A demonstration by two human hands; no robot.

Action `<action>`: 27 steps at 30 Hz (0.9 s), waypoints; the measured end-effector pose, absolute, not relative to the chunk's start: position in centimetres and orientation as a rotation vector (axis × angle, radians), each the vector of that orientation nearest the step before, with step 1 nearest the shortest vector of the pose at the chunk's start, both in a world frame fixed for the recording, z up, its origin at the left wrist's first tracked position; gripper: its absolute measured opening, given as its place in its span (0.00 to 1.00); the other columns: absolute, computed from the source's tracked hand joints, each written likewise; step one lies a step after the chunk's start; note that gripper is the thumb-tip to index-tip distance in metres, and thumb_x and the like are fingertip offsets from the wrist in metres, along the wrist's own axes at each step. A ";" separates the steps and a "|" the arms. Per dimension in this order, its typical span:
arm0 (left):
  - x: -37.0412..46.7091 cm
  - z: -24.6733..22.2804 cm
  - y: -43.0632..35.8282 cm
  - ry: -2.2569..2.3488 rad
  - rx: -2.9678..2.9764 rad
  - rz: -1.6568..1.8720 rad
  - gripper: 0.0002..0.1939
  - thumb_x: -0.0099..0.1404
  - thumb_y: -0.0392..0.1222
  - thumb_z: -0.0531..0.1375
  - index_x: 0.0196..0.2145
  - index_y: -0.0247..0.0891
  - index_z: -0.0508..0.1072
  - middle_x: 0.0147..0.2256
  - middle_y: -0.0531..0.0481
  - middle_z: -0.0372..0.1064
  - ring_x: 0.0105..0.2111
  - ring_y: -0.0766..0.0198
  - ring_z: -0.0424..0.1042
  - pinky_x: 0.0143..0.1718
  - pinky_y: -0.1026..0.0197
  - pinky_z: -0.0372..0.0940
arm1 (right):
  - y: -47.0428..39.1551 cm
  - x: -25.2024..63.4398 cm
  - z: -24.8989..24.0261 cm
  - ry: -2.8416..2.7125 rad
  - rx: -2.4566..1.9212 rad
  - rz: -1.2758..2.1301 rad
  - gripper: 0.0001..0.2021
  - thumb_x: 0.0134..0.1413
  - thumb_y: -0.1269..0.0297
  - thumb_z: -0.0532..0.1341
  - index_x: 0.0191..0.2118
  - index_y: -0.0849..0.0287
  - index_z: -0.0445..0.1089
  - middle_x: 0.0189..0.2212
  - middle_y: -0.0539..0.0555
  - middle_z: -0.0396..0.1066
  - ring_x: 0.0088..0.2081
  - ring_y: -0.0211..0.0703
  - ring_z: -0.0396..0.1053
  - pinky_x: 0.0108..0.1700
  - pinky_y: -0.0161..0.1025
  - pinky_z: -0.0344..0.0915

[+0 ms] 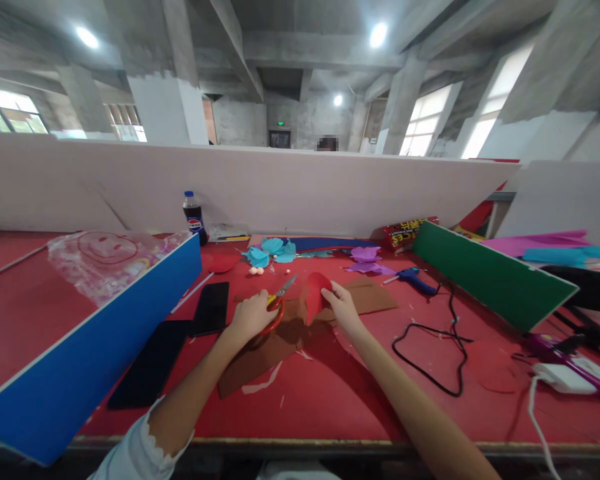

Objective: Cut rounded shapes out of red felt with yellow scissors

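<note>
My left hand [253,316] is closed around a pair of scissors [283,287] with orange-red handles; the blades point up and to the right, slightly apart. Between the fingers of my right hand [344,307] is a piece of red paper [318,293] with a rounded top, held up just right of the blade tips. Under both hands lies brown paper [265,367], spread in folded or overlapping pieces. Pale paper scraps [264,383] rest on the red table near it.
Two dark phone- or tablet-like slabs [211,308] lie left, beside a blue board [130,333]. Behind are a cola bottle [194,217], blue paper petals [267,252] and purple petals [365,257]. A blue glue gun [416,280] with black cord and a green board [490,273] stand right.
</note>
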State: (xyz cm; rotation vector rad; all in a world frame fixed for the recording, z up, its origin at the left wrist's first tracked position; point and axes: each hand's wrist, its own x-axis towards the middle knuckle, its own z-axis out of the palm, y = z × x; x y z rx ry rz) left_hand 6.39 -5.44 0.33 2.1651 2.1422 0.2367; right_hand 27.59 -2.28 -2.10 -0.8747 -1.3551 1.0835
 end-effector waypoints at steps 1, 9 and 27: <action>6.3 0.2 -5.5 2.143 2.179 0.209 0.21 0.56 0.56 0.49 0.36 0.36 0.65 0.34 0.40 0.69 0.36 0.52 0.69 0.33 0.58 0.59 | -2.4 27.4 -2.1 -1.365 -0.875 1.108 0.13 0.44 0.58 0.56 0.35 0.60 0.67 0.33 0.53 0.70 0.34 0.41 0.65 0.37 0.38 0.62; 6.6 0.9 -5.9 1.997 2.297 0.356 0.19 0.58 0.54 0.47 0.30 0.39 0.70 0.34 0.44 0.69 0.35 0.56 0.68 0.34 0.59 0.58 | -2.8 27.0 -2.2 -1.374 -0.837 1.218 0.13 0.43 0.59 0.57 0.34 0.60 0.68 0.31 0.52 0.70 0.32 0.40 0.65 0.36 0.38 0.62; 8.9 0.0 -6.3 1.063 1.602 0.961 0.12 0.55 0.47 0.54 0.29 0.34 0.64 0.20 0.56 0.63 0.20 0.71 0.63 0.21 0.69 0.56 | -3.3 26.2 -1.9 -1.439 -0.757 1.270 0.14 0.44 0.56 0.57 0.35 0.60 0.67 0.28 0.51 0.69 0.30 0.40 0.66 0.35 0.37 0.62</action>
